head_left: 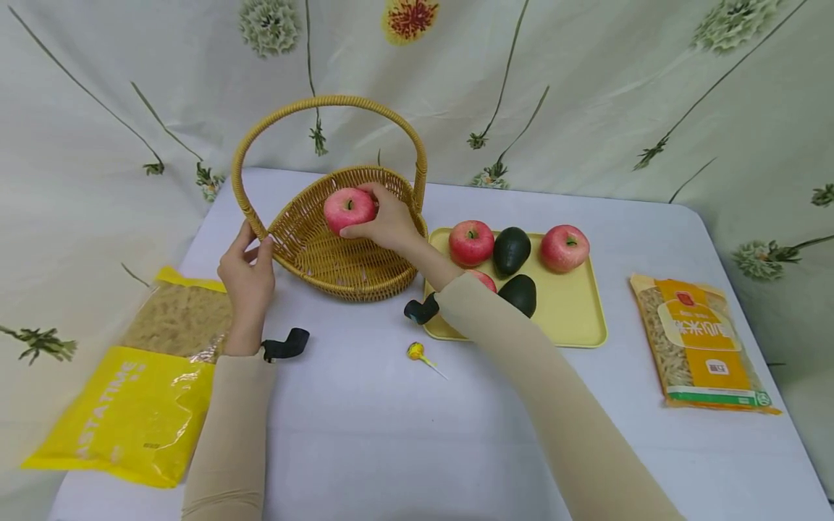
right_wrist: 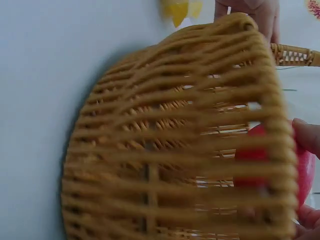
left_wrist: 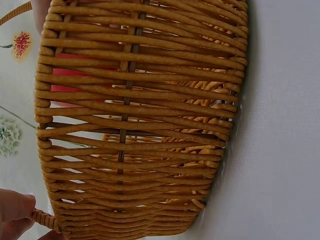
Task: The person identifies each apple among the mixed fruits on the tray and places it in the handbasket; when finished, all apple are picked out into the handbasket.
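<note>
We see a red apple (head_left: 350,210) at the mouth of a wicker basket (head_left: 355,289), above its inner floor, with the fingers of the right hand (head_left: 391,221) curled round it from the right. The fingers of the left hand (head_left: 249,278) pinch the foot of the basket's arched handle (head_left: 329,101) on its left side. Just to the right of the basket we have a yellow tray (head_left: 573,315) with three more apples (head_left: 565,248), one partly hidden by the right sleeve (head_left: 521,354), and two dark avocados (head_left: 511,251). Nearer us, a yellow-headed lollipop (head_left: 417,352) lies on the white-covered desk (head_left: 391,449). A yellow pasta bag (head_left: 150,405) lies at our left, an orange-labelled food bag (head_left: 706,340) at our right, and a flower-printed cloth (head_left: 586,87) hangs behind.
</note>
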Motion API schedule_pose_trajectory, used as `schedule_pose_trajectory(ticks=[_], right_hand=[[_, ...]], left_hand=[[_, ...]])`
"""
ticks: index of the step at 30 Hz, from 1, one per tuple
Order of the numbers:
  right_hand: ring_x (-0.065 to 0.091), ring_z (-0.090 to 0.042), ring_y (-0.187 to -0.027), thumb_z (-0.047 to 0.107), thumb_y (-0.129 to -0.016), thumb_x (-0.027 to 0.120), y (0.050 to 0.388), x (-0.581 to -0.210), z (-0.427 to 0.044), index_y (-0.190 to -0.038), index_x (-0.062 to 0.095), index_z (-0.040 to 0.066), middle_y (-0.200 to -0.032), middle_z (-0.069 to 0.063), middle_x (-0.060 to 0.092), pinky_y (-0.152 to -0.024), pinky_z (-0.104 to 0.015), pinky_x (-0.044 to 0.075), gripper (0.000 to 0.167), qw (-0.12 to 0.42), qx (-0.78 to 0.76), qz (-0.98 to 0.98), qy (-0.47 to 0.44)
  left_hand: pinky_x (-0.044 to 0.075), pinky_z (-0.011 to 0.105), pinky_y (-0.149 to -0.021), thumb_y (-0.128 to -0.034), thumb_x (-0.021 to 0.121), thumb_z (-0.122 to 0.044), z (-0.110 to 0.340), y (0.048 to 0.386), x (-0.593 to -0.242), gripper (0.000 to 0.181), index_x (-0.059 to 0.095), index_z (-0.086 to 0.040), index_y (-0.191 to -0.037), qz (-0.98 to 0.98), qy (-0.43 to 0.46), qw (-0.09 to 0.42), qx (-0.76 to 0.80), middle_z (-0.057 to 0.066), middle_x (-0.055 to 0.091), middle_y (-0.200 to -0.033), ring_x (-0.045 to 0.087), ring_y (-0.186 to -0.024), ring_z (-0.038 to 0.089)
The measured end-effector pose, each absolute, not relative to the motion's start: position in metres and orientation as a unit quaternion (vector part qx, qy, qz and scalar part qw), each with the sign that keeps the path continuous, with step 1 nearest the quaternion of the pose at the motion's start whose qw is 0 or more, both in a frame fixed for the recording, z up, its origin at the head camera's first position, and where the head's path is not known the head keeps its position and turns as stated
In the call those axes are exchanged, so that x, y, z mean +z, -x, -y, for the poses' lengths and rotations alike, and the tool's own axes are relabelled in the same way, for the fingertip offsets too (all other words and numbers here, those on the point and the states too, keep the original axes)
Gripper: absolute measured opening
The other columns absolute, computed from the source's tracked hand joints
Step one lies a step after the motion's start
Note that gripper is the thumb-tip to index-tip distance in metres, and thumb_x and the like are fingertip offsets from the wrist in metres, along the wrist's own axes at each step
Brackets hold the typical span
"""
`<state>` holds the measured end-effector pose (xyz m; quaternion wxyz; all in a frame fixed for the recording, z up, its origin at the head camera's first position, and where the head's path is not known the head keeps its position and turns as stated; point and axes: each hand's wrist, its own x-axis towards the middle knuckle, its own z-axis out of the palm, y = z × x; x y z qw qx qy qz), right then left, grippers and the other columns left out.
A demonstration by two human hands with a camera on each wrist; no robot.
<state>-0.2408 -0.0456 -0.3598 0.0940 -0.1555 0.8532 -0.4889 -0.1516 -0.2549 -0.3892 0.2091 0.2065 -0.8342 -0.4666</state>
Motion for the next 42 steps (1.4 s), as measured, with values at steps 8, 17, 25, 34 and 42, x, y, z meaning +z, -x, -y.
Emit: schedule_pose_trajectory(ticks=[8, 17, 25, 34, 42], right_hand=[[0.049, -0.019, -0.128, 0.029, -0.077, 0.084, 0.245, -0.376, 0.075, -0.144, 0.041, 0.014, -0.142, -0.004, 0.052, -0.106, -0.032, 0.045, 0.081, 0.107, -0.465, -0.869, 0.127], [0.051, -0.019, -0.126, 0.03, -0.076, 0.085, 0.25, -0.387, 0.086, -0.142, 0.042, 0.012, -0.139, -0.005, 0.054, -0.105, -0.03, 0.045, 0.081, 0.096, -0.439, -0.887, 0.107], [0.051, -0.019, -0.127, 0.031, -0.076, 0.084, 0.254, -0.393, 0.088, -0.142, 0.042, 0.011, -0.138, -0.006, 0.054, -0.105, -0.029, 0.045, 0.081, 0.1, -0.426, -0.894, 0.099], [0.048, -0.02, -0.13, 0.032, -0.078, 0.082, 0.251, -0.391, 0.087, -0.145, 0.039, 0.011, -0.142, -0.006, 0.05, -0.107, -0.03, 0.043, 0.082, 0.115, -0.415, -0.897, 0.103], [0.045, -0.021, -0.133, 0.028, -0.079, 0.082, 0.251, -0.389, 0.086, -0.146, 0.037, 0.01, -0.145, -0.007, 0.047, -0.11, -0.032, 0.041, 0.083, 0.128, -0.42, -0.892, 0.111]], left_hand=[[0.054, 0.033, -0.094, -0.1016, 0.051, -0.026, 0.255, 0.151, -0.389, 0.045, 0.044, -0.031, -0.146, 0.834, -0.205, 0.211, -0.467, -0.001, 0.057, -0.142, 0.061, -0.113, 0.022], [0.054, 0.032, -0.093, -0.1018, 0.05, -0.029, 0.256, 0.152, -0.391, 0.045, 0.044, -0.032, -0.146, 0.835, -0.204, 0.215, -0.464, -0.003, 0.055, -0.143, 0.061, -0.114, 0.022], [0.054, 0.033, -0.092, -0.1016, 0.05, -0.027, 0.254, 0.151, -0.388, 0.043, 0.048, -0.031, -0.145, 0.837, -0.2, 0.223, -0.458, -0.001, 0.058, -0.14, 0.062, -0.112, 0.021], [0.054, 0.032, -0.093, -0.1015, 0.051, -0.026, 0.253, 0.151, -0.39, 0.044, 0.047, -0.027, -0.145, 0.837, -0.198, 0.227, -0.457, 0.001, 0.058, -0.14, 0.062, -0.112, 0.022], [0.055, 0.029, -0.09, -0.1015, 0.051, -0.027, 0.253, 0.151, -0.39, 0.044, 0.046, -0.03, -0.145, 0.835, -0.197, 0.228, -0.46, -0.001, 0.058, -0.14, 0.062, -0.112, 0.021]])
